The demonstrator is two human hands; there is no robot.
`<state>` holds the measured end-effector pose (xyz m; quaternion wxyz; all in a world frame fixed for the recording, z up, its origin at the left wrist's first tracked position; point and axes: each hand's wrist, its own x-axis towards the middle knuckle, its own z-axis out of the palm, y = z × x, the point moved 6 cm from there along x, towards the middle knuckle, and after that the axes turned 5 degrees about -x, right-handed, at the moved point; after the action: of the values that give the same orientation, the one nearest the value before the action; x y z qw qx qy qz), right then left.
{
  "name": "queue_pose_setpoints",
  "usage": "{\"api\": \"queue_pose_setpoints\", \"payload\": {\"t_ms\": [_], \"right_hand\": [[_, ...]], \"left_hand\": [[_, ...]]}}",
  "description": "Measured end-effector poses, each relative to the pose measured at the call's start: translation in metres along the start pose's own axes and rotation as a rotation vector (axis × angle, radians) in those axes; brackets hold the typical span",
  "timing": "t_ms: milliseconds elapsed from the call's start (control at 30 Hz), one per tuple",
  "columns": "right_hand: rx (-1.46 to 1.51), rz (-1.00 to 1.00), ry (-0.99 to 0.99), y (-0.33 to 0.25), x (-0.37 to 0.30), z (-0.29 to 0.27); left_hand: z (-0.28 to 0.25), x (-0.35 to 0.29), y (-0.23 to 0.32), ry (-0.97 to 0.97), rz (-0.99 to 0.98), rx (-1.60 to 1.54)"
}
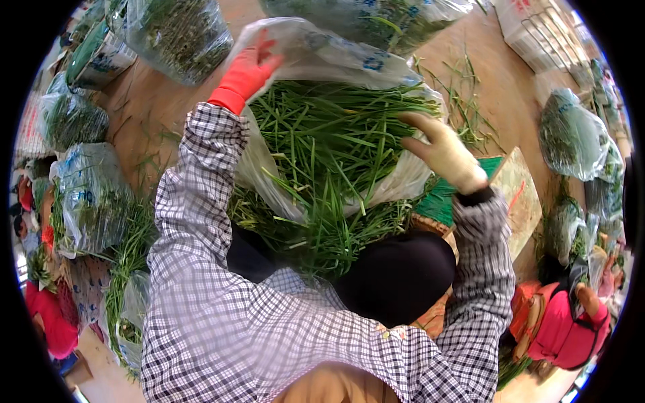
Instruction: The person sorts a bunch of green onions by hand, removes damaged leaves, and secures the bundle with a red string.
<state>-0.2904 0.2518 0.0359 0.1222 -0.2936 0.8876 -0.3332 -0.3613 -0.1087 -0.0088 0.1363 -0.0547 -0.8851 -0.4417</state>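
A clear plastic bag (326, 55) lies spread in front of my knees, filled with long green leafy stalks (329, 127) that look like garlic chives or a similar green. My left hand (248, 70), in a red glove, is at the bag's far left edge, fingers apart against the loose plastic. My right hand (440, 148), in a cream glove and slightly blurred, hovers by the right side of the stalks, thumb and fingers apart with nothing seen between them. More stalks spill over the bag's near edge toward my lap.
Stuffed plastic bags of greens stand at the far left (178, 37), far middle (376, 20), left (94, 195) and right (571, 131). A board (521, 201) leans beside my right forearm. White crates (541, 33) stand at the far right. Other people (568, 326) sit at both sides.
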Motion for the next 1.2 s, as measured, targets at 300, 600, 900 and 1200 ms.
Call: {"api": "queue_pose_setpoints", "payload": {"t_ms": [300,600,900,1200], "right_hand": [[-0.202,0.032,-0.064,0.120,0.087,0.050],[-1.062,0.182,-0.606,0.158,-0.072,0.060],[-1.107,0.185,-0.336,0.121,-0.090,0.018],[-1.030,0.066,-0.112,0.128,-0.091,0.011]], "left_hand": [[0.205,-0.086,0.092,-0.540,0.138,-0.411],[0.284,-0.094,0.069,-0.603,0.223,0.301],[0.338,-0.114,0.096,-0.741,0.256,0.489],[0.333,-0.103,0.056,-0.908,0.225,0.479]]}}
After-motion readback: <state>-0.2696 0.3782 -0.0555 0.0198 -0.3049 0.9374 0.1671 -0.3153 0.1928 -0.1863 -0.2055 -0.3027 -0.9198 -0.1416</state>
